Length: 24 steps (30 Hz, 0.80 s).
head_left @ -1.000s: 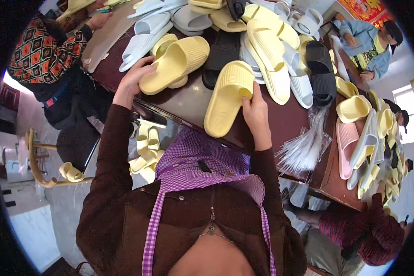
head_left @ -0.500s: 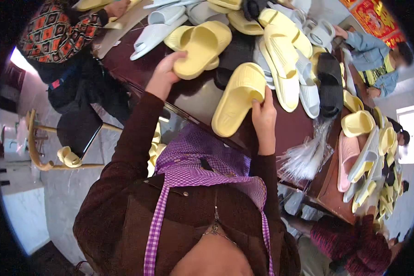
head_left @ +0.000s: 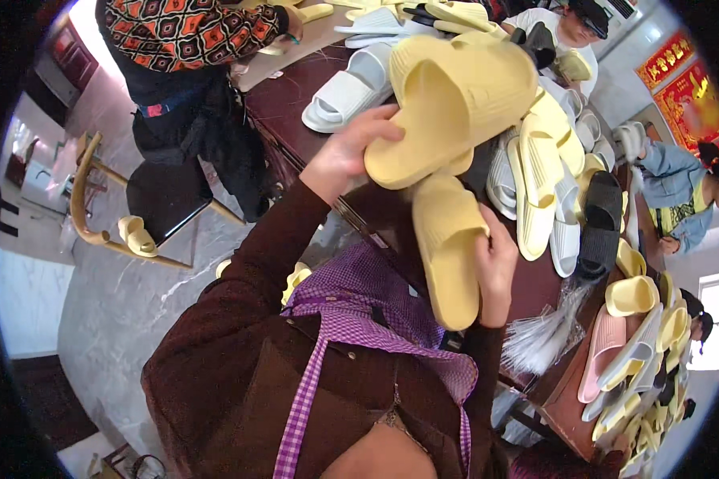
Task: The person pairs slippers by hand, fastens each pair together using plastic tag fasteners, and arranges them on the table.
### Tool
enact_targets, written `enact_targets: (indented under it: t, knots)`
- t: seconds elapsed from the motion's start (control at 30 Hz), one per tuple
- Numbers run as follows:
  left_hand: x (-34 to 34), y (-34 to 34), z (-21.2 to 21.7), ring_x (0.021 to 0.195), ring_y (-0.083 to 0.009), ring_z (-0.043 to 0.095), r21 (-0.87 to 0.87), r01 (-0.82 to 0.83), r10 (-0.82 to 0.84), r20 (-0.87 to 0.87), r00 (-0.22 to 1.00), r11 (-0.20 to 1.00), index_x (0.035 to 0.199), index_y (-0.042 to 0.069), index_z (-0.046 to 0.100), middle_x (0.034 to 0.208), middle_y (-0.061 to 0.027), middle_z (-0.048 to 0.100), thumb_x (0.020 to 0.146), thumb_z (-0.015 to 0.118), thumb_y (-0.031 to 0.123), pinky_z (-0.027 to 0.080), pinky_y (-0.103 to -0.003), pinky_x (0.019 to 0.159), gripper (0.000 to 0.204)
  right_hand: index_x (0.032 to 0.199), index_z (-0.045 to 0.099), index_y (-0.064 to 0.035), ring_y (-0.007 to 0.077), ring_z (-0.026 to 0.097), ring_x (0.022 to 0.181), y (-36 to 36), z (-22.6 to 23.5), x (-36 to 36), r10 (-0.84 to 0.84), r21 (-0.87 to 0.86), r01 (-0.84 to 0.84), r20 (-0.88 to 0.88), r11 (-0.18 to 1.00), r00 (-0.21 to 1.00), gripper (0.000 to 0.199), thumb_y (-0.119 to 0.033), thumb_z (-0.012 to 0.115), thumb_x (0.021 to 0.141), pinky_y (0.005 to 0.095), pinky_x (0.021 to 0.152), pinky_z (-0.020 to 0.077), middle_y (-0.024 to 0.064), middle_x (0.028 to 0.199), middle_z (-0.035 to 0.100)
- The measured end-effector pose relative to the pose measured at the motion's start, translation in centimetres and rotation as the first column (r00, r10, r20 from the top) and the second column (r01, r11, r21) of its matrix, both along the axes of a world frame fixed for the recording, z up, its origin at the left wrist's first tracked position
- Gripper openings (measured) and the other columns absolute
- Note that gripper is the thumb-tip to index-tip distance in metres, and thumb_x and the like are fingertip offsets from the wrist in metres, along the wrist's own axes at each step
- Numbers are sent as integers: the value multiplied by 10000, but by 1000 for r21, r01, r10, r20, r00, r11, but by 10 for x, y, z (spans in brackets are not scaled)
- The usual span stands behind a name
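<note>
My left hand (head_left: 350, 150) grips the sole end of a yellow slide slipper (head_left: 431, 116), raised over the table edge with its ribbed strap toward the pile. Lower and to the right, my right hand (head_left: 497, 267) is closed on a second yellow slipper (head_left: 449, 287), thumb at the strap opening. That one hangs tilted, its sole end down toward my apron (head_left: 351, 279). The two slippers overlap in view where they meet. Beyond my left hand lies a white slipper (head_left: 347, 92) on the dark red table (head_left: 284, 92).
Yellow, white and black slippers (head_left: 603, 219) are heaped to the right. A bundle of clear plastic strips (head_left: 539, 339) lies at the table's near edge, by a pink slipper (head_left: 601, 351). A chair (head_left: 168, 191) holding a small yellow slipper stands left. Other people work around the table.
Both held slippers have come closer together. The left one is lifted nearer to me, and the right one is lower and more upright. The whole view has shifted.
</note>
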State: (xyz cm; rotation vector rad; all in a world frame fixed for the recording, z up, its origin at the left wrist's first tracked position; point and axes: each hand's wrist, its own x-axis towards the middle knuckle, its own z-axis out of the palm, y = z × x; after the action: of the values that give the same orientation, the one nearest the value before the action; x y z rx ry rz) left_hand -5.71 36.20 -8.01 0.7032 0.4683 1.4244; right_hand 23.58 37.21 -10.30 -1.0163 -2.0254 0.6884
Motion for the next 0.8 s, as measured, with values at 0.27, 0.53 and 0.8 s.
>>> enact_targets:
  t: [0.27,0.53,0.8]
  knots:
    - [2,-27,55,1063,-264,568,52,-200,203,-53,978,978,1287,-69,373,1196,-190,531,717,508,4,472,-346,915,590,1191,531,-20,256,605,832,44,-7,-78,30,10,-31,20,999,999,368,-54,520,824,333,735,472,124,953,628]
    - [59,-25,14,1003,-207,577,118,-183,207,-250,946,976,1279,-40,387,1180,-139,524,743,551,15,471,-327,889,563,1302,391,22,226,566,1021,-2,25,-52,-6,-401,-415,-725,817,689,462,-44,496,856,346,850,466,108,1169,548]
    - [141,-26,26,1056,-188,513,160,225,-137,-433,891,961,1361,-8,281,1215,-131,474,755,635,59,442,-306,873,705,1322,339,37,281,507,1138,-37,10,69,-405,-508,-207,-826,836,392,613,-175,614,818,409,993,406,154,1260,493]
